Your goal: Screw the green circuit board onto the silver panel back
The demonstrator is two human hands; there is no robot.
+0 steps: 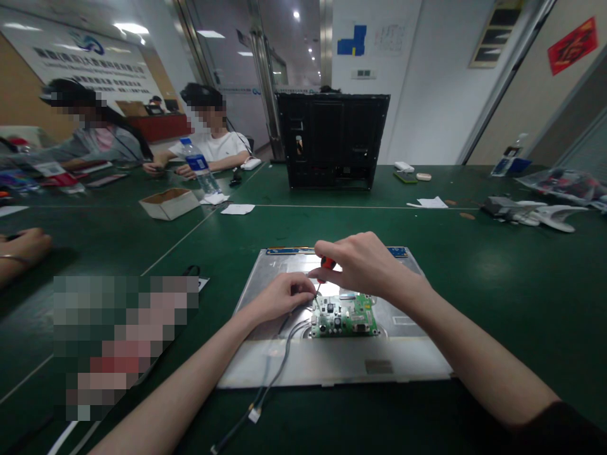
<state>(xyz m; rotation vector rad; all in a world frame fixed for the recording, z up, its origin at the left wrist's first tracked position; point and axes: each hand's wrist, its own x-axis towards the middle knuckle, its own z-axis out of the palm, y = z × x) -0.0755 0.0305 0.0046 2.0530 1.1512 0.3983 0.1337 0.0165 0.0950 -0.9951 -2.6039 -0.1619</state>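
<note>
A green circuit board [345,316] lies on the back of a silver display panel [327,363]. My right hand [363,262] grips a small screwdriver [327,264] with a red and black handle, its thin shaft slanting down to the board's upper left corner. Beside that corner, my left hand [288,294] has its thumb and fingertips pinched together close to the screwdriver tip. Whatever they pinch is too small or hidden to make out. Grey cables [287,354] run from the board's left side over the panel's front edge, ending in a white connector [255,414].
A black monitor housing [334,139] stands upright behind the panel. To the left are an open carton [169,203], a water bottle [202,165] and another person's hand [26,246]. Grey plastic parts [531,212] lie at right. Two people sit across the green table [502,316].
</note>
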